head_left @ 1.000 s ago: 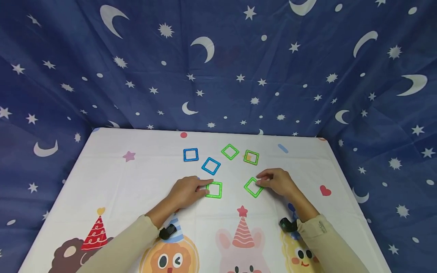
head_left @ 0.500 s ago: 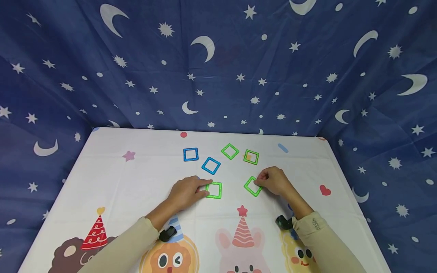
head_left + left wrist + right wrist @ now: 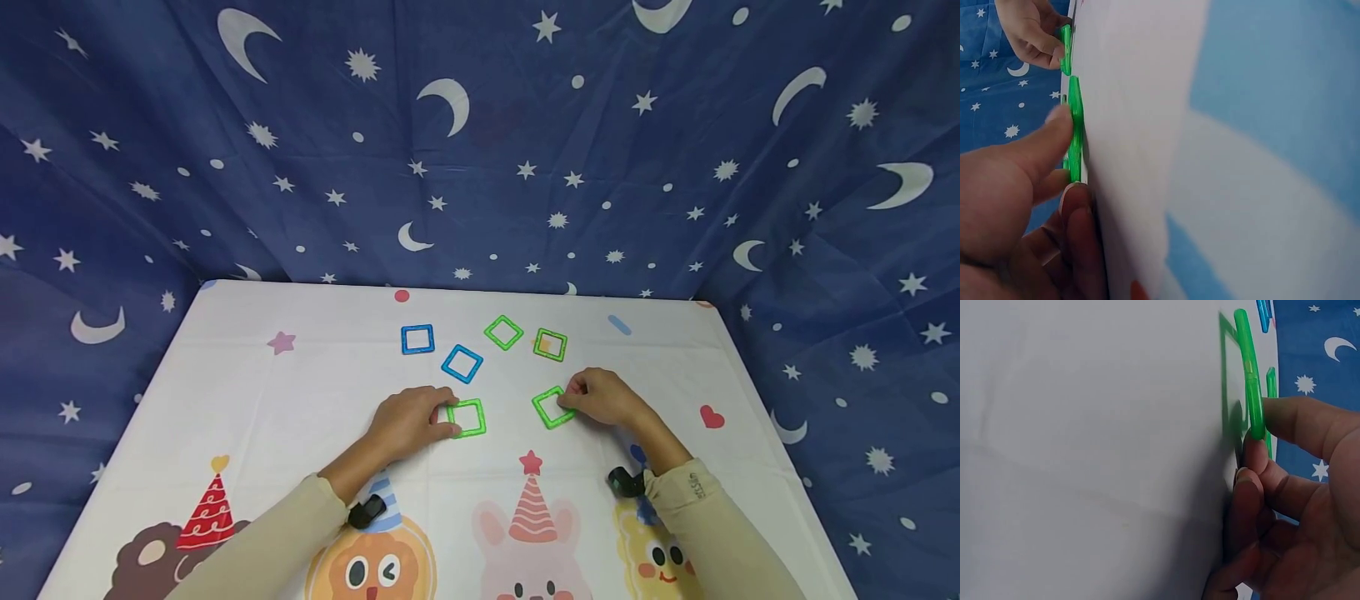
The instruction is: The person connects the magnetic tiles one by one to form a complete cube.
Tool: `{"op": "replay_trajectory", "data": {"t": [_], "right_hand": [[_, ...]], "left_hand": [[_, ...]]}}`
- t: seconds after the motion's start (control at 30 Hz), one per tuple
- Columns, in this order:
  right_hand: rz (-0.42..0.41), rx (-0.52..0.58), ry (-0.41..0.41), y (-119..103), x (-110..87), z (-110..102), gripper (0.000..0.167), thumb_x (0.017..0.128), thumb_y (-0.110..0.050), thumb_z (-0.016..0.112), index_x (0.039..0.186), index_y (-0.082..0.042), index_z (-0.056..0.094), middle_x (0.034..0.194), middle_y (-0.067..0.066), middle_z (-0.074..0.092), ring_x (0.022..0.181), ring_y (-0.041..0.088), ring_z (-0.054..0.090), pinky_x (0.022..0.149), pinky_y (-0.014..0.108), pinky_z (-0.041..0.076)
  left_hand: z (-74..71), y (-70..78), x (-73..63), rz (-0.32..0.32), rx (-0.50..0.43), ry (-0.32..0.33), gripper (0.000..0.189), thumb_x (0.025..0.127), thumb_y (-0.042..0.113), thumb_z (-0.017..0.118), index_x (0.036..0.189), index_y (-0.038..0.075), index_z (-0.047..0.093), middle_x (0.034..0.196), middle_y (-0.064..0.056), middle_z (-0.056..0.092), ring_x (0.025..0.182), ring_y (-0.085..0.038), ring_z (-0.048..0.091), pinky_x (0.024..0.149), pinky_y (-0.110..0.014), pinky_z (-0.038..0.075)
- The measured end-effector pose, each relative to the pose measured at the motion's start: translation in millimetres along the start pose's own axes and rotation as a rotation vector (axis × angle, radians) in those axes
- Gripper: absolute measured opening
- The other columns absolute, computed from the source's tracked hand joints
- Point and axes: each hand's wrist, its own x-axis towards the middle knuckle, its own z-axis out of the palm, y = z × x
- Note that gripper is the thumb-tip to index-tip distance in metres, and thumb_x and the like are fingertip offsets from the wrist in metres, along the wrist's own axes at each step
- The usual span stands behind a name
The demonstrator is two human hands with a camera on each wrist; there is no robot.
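The left hand point(image 3: 408, 423) pinched the left edge of a thin, hollow green plastic square point(image 3: 467, 417) lying flat near the middle of the surface point(image 3: 225, 392), which was draped in a smooth white cartoon-printed cloth. At 3 o'clock from it, well apart, the right hand point(image 3: 600, 397) pinched a corner of a second green square frame point(image 3: 551, 407), its edge lifted slightly. At 12 o'clock lay two glossy blue frames point(image 3: 417, 339) and two more green frames point(image 3: 503, 332).

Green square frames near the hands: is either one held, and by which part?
Both. The left hand pinches one green frame at its left edge; the right hand pinches the other green frame at its right corner.
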Motion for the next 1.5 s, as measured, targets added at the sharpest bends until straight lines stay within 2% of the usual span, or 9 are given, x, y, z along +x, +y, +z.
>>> {"op": "replay_trajectory", "data": {"t": [0.13, 0.2, 0.43, 0.67, 0.93, 1.17, 1.3, 1.4, 1.5], "right_hand": [[0.007, 0.017, -0.015, 0.5, 0.3, 0.0, 0.023, 0.090, -0.029, 0.075, 0.075, -0.014, 0.066, 0.076, 0.000, 0.057, 0.076, 0.018, 0.050, 0.067, 0.031, 0.039], [0.004, 0.011, -0.020, 0.8, 0.0, -0.5, 0.023, 0.090, -0.030, 0.074, 0.076, -0.014, 0.066, 0.077, 0.001, 0.057, 0.076, 0.017, 0.050, 0.067, 0.031, 0.039], [0.032, 0.039, -0.056, 0.1, -2.4, -2.1, 0.027, 0.092, -0.034, 0.072, 0.074, -0.014, 0.067, 0.082, 0.002, 0.057, 0.076, 0.018, 0.049, 0.064, 0.030, 0.038], [0.089, 0.170, -0.115, -6.8, -5.2, -3.1, 0.032, 0.094, -0.036, 0.071, 0.075, -0.011, 0.068, 0.068, -0.001, 0.050, 0.067, 0.017, 0.045, 0.060, 0.029, 0.034], [0.140, 0.324, -0.098, -16.9, -7.1, -0.7, 0.033, 0.092, -0.041, 0.075, 0.082, -0.010, 0.073, 0.078, 0.004, 0.059, 0.077, 0.023, 0.051, 0.066, 0.031, 0.040], [0.111, 0.452, -0.082, -27.3, -6.9, 6.4, 0.032, 0.092, -0.036, 0.076, 0.087, -0.005, 0.074, 0.080, 0.001, 0.059, 0.080, 0.024, 0.050, 0.070, 0.034, 0.040], [0.089, 0.519, -0.101, -34.2, -4.5, 10.2, 0.032, 0.094, -0.033, 0.074, 0.089, -0.001, 0.074, 0.078, 0.003, 0.058, 0.079, 0.023, 0.049, 0.069, 0.033, 0.040], [0.075, 0.547, -0.123, -41.3, -1.5, 13.7, 0.031, 0.096, -0.031, 0.072, 0.089, -0.001, 0.073, 0.077, 0.004, 0.057, 0.078, 0.022, 0.048, 0.069, 0.032, 0.040], [0.080, 0.556, -0.145, -49.1, 3.4, 18.4, 0.030, 0.096, -0.031, 0.072, 0.089, -0.002, 0.074, 0.076, 0.004, 0.058, 0.077, 0.021, 0.049, 0.069, 0.032, 0.039]], "left_hand": [[-0.9, -5.1, 1.3, 0.021, -0.003, -0.023, 0.043, 0.081, 0.052, 0.083, 0.106, 0.022, 0.065, 0.067, 0.010, 0.051, 0.062, -0.009, 0.049, 0.059, -0.029, 0.037], [-3.2, -8.0, 2.0, 0.037, -0.028, -0.045, 0.039, 0.084, 0.050, 0.081, 0.107, 0.023, 0.064, 0.068, 0.011, 0.052, 0.062, -0.009, 0.050, 0.060, -0.030, 0.038], [-10.8, -12.4, 2.9, 0.100, -0.029, -0.122, 0.051, 0.092, 0.039, 0.076, 0.141, 0.040, 0.061, 0.077, 0.011, 0.052, 0.074, -0.008, 0.050, 0.068, -0.028, 0.038], [-14.8, -11.4, 7.9, 0.084, -0.013, -0.194, 0.046, 0.092, 0.038, 0.076, 0.136, 0.041, 0.064, 0.074, 0.008, 0.051, 0.061, -0.011, 0.049, 0.061, -0.027, 0.036], [-20.2, -15.4, 14.7, 0.075, -0.094, -0.288, 0.050, 0.086, 0.037, 0.081, 0.133, 0.034, 0.066, 0.079, 0.010, 0.072, 0.040, -0.010, 0.054, 0.049, -0.024, 0.042], [-20.6, -9.1, 18.0, 0.087, -0.006, -0.238, 0.056, 0.077, 0.043, 0.086, 0.129, 0.030, 0.069, 0.056, 0.003, 0.062, 0.038, -0.011, 0.048, 0.051, -0.026, 0.040], [-14.8, -3.7, 17.3, 0.116, 0.091, -0.148, 0.057, 0.074, 0.050, 0.085, 0.126, 0.031, 0.071, 0.085, -0.003, 0.078, 0.057, -0.010, 0.055, 0.055, -0.026, 0.039], [-10.7, 0.2, 16.2, 0.138, 0.159, -0.075, 0.056, 0.072, 0.054, 0.084, 0.123, 0.032, 0.073, 0.108, -0.001, 0.079, 0.075, -0.010, 0.059, 0.060, -0.027, 0.041], [-6.9, 3.4, 15.1, 0.156, 0.208, -0.029, 0.056, 0.073, 0.056, 0.082, 0.122, 0.032, 0.074, 0.106, -0.002, 0.079, 0.079, -0.013, 0.065, 0.061, -0.029, 0.046]]}}
